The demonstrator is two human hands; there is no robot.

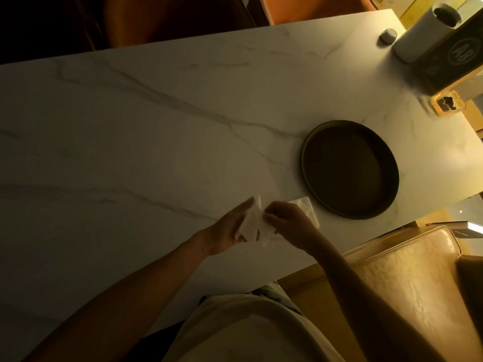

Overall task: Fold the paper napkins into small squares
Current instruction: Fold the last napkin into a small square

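Note:
A white paper napkin [252,226] is held just above the marble table [130,142], crumpled and partly folded. My left hand [227,231] grips its left side with the fingers stretched along it. My right hand [290,223] pinches its right edge. More white napkin paper [307,207] lies flat on the table beneath my right hand, partly hidden by it. The light is dim.
A dark round tray [308,158] sits to the right of my hands. At the far right corner stand a white cylinder [418,35], a dark box [449,58], a small grey object [388,35] and an amber glass dish [448,103]. A tan leather chair [405,283] stands at the table's right edge.

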